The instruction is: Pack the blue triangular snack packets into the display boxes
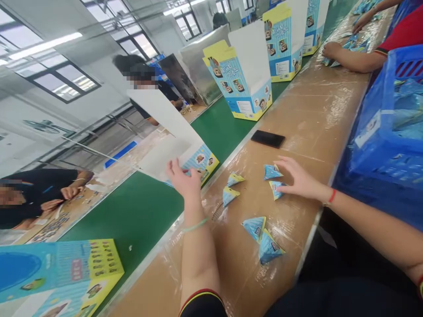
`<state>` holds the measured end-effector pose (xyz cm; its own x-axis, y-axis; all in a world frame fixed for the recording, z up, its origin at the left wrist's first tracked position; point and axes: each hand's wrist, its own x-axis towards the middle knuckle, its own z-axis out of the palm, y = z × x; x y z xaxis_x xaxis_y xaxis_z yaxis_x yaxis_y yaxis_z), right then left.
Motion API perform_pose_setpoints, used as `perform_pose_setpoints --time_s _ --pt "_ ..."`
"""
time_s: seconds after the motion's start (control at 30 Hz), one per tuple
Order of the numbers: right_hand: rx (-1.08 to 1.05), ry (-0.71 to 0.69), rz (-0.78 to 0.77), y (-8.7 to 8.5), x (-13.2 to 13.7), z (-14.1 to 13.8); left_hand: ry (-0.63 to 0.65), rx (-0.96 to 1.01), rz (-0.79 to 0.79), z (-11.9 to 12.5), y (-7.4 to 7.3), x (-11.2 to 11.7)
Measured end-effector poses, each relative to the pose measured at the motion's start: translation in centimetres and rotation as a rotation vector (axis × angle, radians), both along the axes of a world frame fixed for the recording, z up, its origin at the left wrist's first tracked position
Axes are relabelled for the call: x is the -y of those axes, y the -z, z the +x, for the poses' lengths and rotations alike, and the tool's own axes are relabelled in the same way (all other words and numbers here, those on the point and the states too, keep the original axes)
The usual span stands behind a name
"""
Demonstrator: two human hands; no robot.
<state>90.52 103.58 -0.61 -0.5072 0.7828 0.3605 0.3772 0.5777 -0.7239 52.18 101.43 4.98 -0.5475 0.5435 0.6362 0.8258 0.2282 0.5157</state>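
Triangular sachets lie loose on the brown, film-covered worktop (317, 119), six of them in view. The right hand (299, 179) rests flat with fingers spread, fingertips on one sachet (276, 188) and another (271, 171) just at its 11 o'clock; it grips nothing. Two more (235, 178) (229, 196) lie between the two hands, and an overlapping pair (262, 240) sits toward 6 o'clock, near the worktop's front edge. The left hand (183, 178) reaches to 10 o'clock and touches the open display box (180, 154) lying on its side across the green belt (142, 215); its fingers look part-curled against the white flap, though whether they pinch it I cannot tell.

Risks, as I judge them: the film over the worktop looks slick, so a sweep of the right hand could scatter the sachets or push the near pair off the edge. The box is held only at its flap, so it may tip or slide on the belt and spill whatever goes in. The black phone (267, 138) at 12 o'clock lies close enough to be knocked. The blue crate (390, 127) at 3 o'clock crowds the right forearm. Other people's hands work at 1 o'clock and 9 o'clock, well apart.
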Motion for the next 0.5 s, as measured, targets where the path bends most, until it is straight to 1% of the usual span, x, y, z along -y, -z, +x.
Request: perform_pose_setpoints --time_s 0.07,0.1,0.13,0.2,0.27,0.33,0.4,0.47,0.5 --pt "0.106 -0.084 -0.021 1.2 -0.4 0.1 0.038 0.029 0.01 0.7 0.0 0.2" --pt "0.149 -0.133 -0.023 1.6 -0.7 -0.1 0.092 0.036 0.005 1.5 0.2 0.7" --pt "0.182 -0.182 -0.017 1.8 -1.1 -0.3 0.175 0.029 -0.016 2.6 0.5 1.4" --pt "0.23 -0.262 0.014 2.1 -2.0 -0.8 0.4 -0.024 -0.093 4.9 1.2 3.4" --pt "0.261 -0.287 0.057 2.4 -2.9 -1.4 0.618 -0.07 -0.179 7.0 1.7 5.9" --pt "0.277 -0.242 0.102 2.7 -3.4 -1.8 0.794 -0.05 -0.273 8.7 1.8 8.6" --pt "0.285 -0.158 0.146 3.1 -3.6 -2.1 0.946 0.005 -0.398 10.1 1.8 11.4" --pt "0.293 -0.063 0.186 3.4 -3.5 -2.1 1.056 0.016 -0.514 11.3 2.0 13.9" --pt "0.298 -0.019 0.205 3.6 -3.4 -2.1 1.087 -0.003 -0.554 12.0 2.4 15.0"
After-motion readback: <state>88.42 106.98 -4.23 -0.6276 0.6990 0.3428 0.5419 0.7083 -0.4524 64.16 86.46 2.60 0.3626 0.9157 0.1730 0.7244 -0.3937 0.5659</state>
